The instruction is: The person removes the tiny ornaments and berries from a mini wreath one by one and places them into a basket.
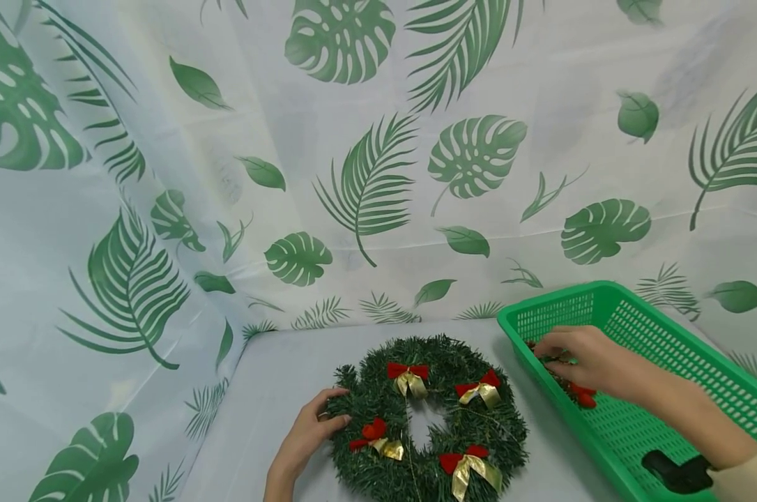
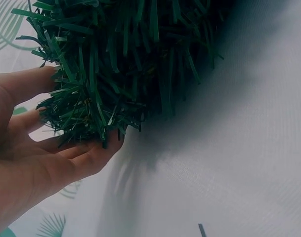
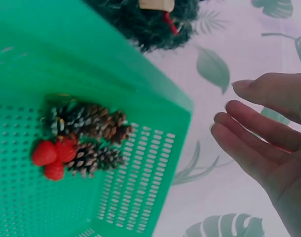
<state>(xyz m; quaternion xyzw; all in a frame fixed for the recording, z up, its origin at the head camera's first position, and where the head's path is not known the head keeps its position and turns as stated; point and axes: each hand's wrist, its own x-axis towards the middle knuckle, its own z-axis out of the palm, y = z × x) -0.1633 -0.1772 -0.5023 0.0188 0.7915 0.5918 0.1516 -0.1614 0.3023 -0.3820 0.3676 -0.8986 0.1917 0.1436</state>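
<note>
Over the green basket [image 1: 667,362]: right hand [image 1: 582,359], fingers loose and apart, holding nothing, just above pine cones and red berries [image 3: 83,143]. Beside it on the table [image 1: 278,390]: wreath [image 1: 425,418] with four bows, lying flat. Left hand [image 1: 306,436] at its edge, fingers straight, only touching the needles. Might slide under a bump, with so light a touch. Might drop a cone, prickly and small.

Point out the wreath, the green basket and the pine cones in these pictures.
wreath [image 1: 378,397]: head view, on its green needles at the upper left.
green basket [image 1: 667,362]: head view, on its mesh floor.
pine cones [image 3: 88,121]: right wrist view, on the upper cone's scales.
</note>
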